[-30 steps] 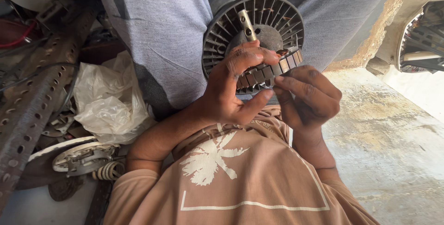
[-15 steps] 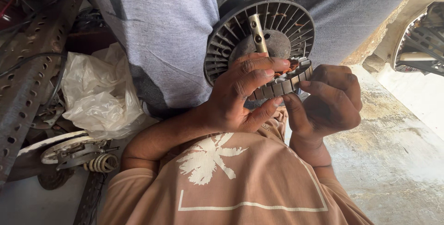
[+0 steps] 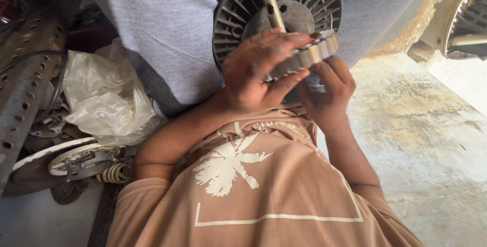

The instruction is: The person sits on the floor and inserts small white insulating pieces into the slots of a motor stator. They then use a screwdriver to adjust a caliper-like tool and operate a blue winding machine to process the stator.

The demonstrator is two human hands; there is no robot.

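Note:
A round dark fan motor housing [image 3: 238,11] with radial fins and a metal shaft [image 3: 270,4] rests against my grey trouser legs. My left hand [image 3: 253,72] wraps over a ring-shaped laminated metal core [image 3: 309,54] in front of the housing, thumb under it. From below and to the right, my right hand [image 3: 327,92] grips the same core with its fingers curled behind it. The core's far side is hidden by my fingers.
A crumpled white plastic bag [image 3: 104,97] lies at left beside a perforated metal rail [image 3: 23,89]. A round metal part with a coil [image 3: 83,160] lies below them. Worn concrete floor [image 3: 436,140] spreads right, with another finned housing [image 3: 466,28] at the far right edge.
The view has shifted closer and downward, so the housing sits higher in frame. My hands have kept hold of the core, turning it slightly.

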